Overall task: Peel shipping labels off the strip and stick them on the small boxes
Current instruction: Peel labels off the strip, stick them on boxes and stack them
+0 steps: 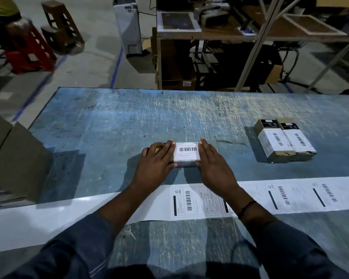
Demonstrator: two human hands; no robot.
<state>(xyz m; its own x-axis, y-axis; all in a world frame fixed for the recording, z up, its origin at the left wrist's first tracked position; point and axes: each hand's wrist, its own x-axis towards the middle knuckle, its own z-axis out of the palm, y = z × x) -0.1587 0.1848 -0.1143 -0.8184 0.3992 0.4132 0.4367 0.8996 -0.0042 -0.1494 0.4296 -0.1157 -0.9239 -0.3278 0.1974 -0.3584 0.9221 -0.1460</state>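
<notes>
A small box lies in the middle of the blue table, with a white barcode label across its top. My left hand lies flat over the box's left end, fingers straight. My right hand presses against the right end, also with straight fingers. Nearer to me, the white label strip runs across the table from left to right, with several printed labels on it. Its left part is bare backing.
Two small boxes with labels on them lie side by side at the right of the table. Flat brown cardboard leans at the left edge. Beyond the table stand a red stool, shelving and a cluttered workbench.
</notes>
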